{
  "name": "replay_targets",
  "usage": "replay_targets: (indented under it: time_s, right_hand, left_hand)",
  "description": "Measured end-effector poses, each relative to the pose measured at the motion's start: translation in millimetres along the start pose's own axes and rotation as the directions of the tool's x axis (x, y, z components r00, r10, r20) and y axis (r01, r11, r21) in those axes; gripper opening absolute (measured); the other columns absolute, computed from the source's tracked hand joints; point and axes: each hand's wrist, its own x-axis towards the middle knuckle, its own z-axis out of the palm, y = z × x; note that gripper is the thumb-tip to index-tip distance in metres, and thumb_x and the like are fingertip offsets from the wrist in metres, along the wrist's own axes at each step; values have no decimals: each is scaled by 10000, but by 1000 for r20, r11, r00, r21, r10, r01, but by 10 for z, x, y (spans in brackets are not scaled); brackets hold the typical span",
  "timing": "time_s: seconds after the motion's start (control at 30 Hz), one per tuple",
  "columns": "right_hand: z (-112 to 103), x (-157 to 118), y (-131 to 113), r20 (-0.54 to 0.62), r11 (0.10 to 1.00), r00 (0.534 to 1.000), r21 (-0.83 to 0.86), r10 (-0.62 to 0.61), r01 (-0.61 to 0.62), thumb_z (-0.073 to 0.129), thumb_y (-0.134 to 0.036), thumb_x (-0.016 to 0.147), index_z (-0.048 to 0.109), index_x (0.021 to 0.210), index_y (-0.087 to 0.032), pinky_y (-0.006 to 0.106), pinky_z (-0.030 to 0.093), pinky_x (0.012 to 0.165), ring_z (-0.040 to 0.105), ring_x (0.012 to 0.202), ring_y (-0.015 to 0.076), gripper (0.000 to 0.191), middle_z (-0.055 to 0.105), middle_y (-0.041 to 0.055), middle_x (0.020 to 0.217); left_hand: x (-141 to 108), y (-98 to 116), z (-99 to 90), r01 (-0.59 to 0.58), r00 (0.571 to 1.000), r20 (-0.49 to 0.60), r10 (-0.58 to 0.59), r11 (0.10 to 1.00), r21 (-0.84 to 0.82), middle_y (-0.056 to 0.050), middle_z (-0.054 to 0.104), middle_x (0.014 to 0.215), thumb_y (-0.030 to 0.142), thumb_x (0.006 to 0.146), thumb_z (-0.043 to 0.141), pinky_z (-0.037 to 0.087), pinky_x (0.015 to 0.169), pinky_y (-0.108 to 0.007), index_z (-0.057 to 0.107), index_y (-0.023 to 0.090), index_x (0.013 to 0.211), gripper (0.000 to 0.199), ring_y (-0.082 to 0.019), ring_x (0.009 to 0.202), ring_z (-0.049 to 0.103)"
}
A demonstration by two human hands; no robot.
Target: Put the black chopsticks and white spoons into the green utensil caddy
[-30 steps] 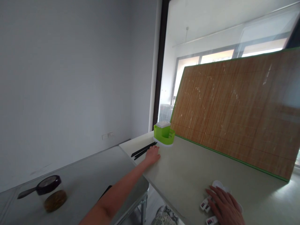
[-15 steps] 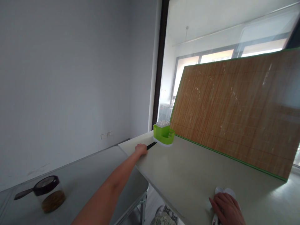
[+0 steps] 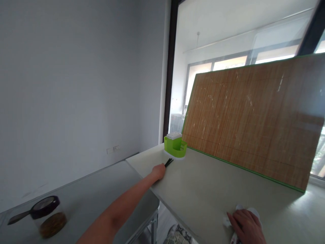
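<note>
My left hand (image 3: 159, 171) is closed around a bundle of thin black chopsticks (image 3: 168, 162), whose tips fan out beyond the fingers. They are just in front of a green and white utensil holder (image 3: 175, 145) on the far left part of the white table. Nearer to me, my right hand (image 3: 245, 226) is closed over several white things with rounded ends (image 3: 254, 212), which look like spoons. Their lower parts are mostly hidden under the palm.
A grey table (image 3: 101, 189) adjoins the white table (image 3: 203, 189) on the left. On it stands a clear jar (image 3: 52, 220) with brown contents, a dark lid and a dark handle-like piece. A bamboo board with green edging (image 3: 248, 125) leans against the window at the back.
My left hand has moved slightly right and towards me, and the chopstick tips have spread apart and shifted off the holder's base. My right hand stays over the white things. The view has shifted slightly.
</note>
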Motion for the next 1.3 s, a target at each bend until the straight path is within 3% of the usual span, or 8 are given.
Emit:
replay_targets:
  time_s: [0.2, 0.43, 0.5, 0.6, 0.77, 0.87, 1.2, 1.3]
  right_hand:
    - [-63, -3, -43, -13, 1000, 1000, -25, 19, -19, 427, -424, 894, 594, 689, -260, 392, 314, 851, 537, 842, 195, 311, 613, -13, 762]
    - [-101, 6, -51, -18, 1000, 1000, -21, -15, 15, 435, -380, 889, 508, 595, -233, 426, 289, 914, 539, 730, 174, 337, 557, -27, 638]
    - [-107, 3, -59, -26, 1000, 999, -12, -26, 26, 452, -358, 879, 482, 582, -228, 430, 279, 933, 539, 708, 167, 326, 543, -34, 618]
    - [-113, -4, -73, -44, 1000, 999, 4, -10, 11, 456, -342, 877, 451, 578, -225, 426, 267, 957, 541, 686, 155, 321, 535, -40, 602]
    - [-139, 17, -118, -57, 998, 998, 64, 32, -28, 464, -350, 873, 563, 866, -257, 438, 243, 974, 574, 766, 168, 136, 628, -25, 743]
    - [-174, 37, -171, -44, 997, 998, 76, 37, -33, 475, -346, 866, 567, 1023, -289, 449, 249, 958, 573, 876, 192, 191, 657, -17, 891]
    - [-192, 44, -203, 12, 993, 998, 99, 60, -61, 443, -357, 879, 619, 929, -310, 444, 275, 913, 563, 897, 205, 189, 649, -18, 897]
    - [-197, 46, -200, 9, 994, 999, 97, 54, -54, 446, -366, 878, 622, 919, -309, 437, 288, 904, 566, 878, 203, 189, 647, -18, 883]
  left_hand:
    - [-495, 706, 251, -215, 975, -57, 214, 977, -3, -158, 603, 1025, 112, 858, 384, 481, 790, -366, 482, 72, 1129, 291, -240, 946, 594]
    - [-1161, 1766, 679, -474, 874, -133, 468, 880, -21, -142, 589, 949, 71, 751, 457, 498, 680, -314, 515, 116, 1045, 303, -232, 861, 608]
    - [-1260, 2004, 796, -478, 866, -180, 467, 878, -21, -142, 584, 908, 55, 768, 425, 499, 645, -322, 537, 117, 1010, 274, -236, 829, 608]
    - [-1339, 2244, 898, -390, 904, -219, 368, 919, -63, -147, 581, 893, 43, 793, 388, 498, 624, -331, 539, 122, 1050, 309, -239, 807, 605]
    - [-1416, 2380, 889, -364, 910, -251, 329, 926, -103, -166, 570, 955, 99, 842, 378, 490, 654, -336, 483, 128, 1194, 369, -246, 860, 588]
    - [-1473, 2373, 837, -394, 893, -275, 357, 915, -91, -173, 564, 992, 129, 853, 383, 489, 662, -358, 489, 149, 1201, 365, -263, 908, 568]
    - [-1752, 2195, 636, -472, 882, -75, 466, 864, -174, -248, 533, 1149, 288, 840, 430, 458, 787, -497, 461, 141, 1256, 442, -364, 1166, 424]
    - [-1735, 2090, 621, -539, 842, -128, 524, 823, -177, -188, 546, 1149, 457, 813, 454, 459, 799, -463, 456, 185, 1242, 508, -332, 1091, 480]
